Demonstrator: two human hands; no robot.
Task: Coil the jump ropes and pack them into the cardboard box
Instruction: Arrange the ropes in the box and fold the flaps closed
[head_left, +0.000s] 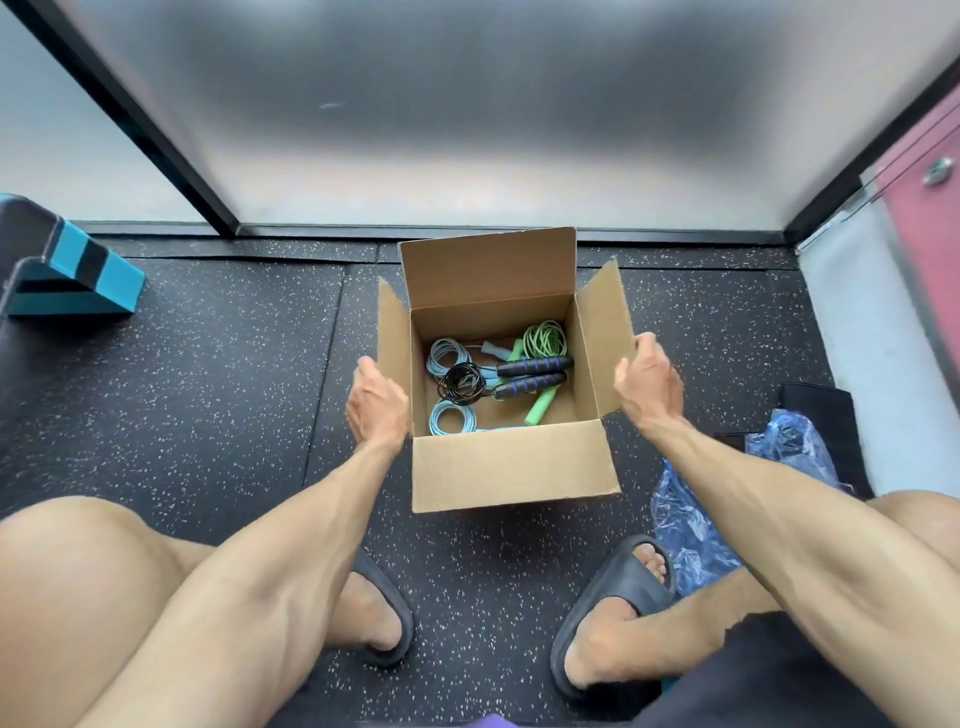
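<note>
Left grip (376, 402) pressed against the outside of the left side flap (393, 353), fingers curled over its edge; right grip (649, 384) closed likewise on the right side flap (605, 332), thumb and fingertips pinching the cardboard near its top corner. Both grips holding flaps only, no rope in either.

Cardboard box (511, 465) standing open on the speckled rubber floor (208, 364) between the feet, all four flaps up or splayed outward. Inside, lying on the bottom: two pale blue coils (451, 356) at left, a black coil (461, 383) between them with its dark purple-ringed handles (532, 366) reaching right, and a green coil (544, 339) at the far right corner with green handles (540, 405) angled below. All wound, none trailing over the rim.

No loose jump rope visible anywhere on the floor. Crumpled blue plastic bag (691, 519) lying to the right, beside the right sandal (618, 587); contents, if any, impossible to tell.

Judged from that: coiling and packing apparently finished, at least four ropes stowed. Possibly left, only folding the flaps shut, which the hold on both side flaps seems to prepare.
</note>
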